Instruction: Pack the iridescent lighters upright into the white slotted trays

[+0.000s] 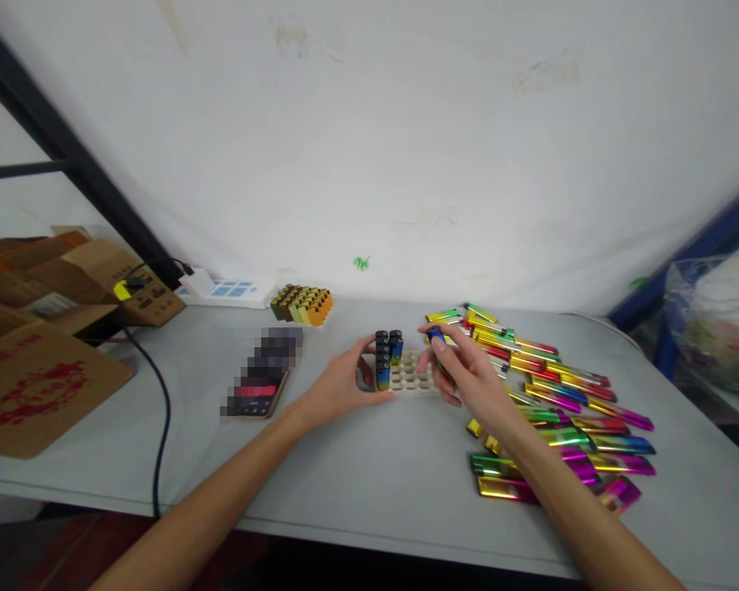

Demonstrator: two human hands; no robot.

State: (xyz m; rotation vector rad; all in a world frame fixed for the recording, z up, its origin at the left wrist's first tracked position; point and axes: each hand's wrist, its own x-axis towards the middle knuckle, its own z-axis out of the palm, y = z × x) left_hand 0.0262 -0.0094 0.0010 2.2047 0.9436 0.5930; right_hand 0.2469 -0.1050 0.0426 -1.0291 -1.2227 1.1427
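The holed tray [414,394] lies flat on the table [338,492], between the two hands. To its left, the left hand [336,386] brackets its end between thumb and curved fingers, probably to steady it. Beside those fingers, black-topped lighters [383,373] stand upright, seemingly because the holes support their bases. To the right, the right hand [468,373] pinches a blue lighter [434,335] near its top; loose lighters [566,392] lie scattered beyond, within easy reach.
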